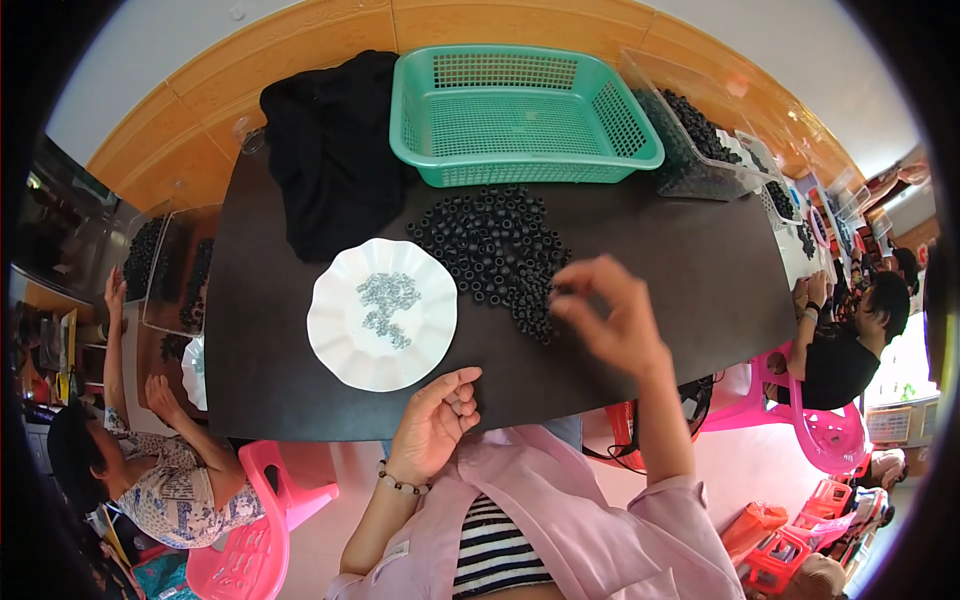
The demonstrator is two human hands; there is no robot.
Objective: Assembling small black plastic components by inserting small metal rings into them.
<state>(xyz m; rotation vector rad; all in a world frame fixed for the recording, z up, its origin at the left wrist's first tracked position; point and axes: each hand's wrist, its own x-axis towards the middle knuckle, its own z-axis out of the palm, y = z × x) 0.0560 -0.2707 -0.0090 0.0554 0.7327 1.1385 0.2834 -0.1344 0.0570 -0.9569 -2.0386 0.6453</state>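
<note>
A heap of small black rings lies on the dark table. My right hand hovers at the heap's right edge with thumb and forefinger pinched on a black ring. My left hand rests at the table's near edge, fingers loosely curled, holding nothing I can see. Just above it sits a white scalloped plate with several small silver metal parts on it.
A green plastic basket stands at the far side, a black cloth to its left, and clear bins of black rings to the right. Other people sit at neighbouring tables left and right, on pink plastic chairs.
</note>
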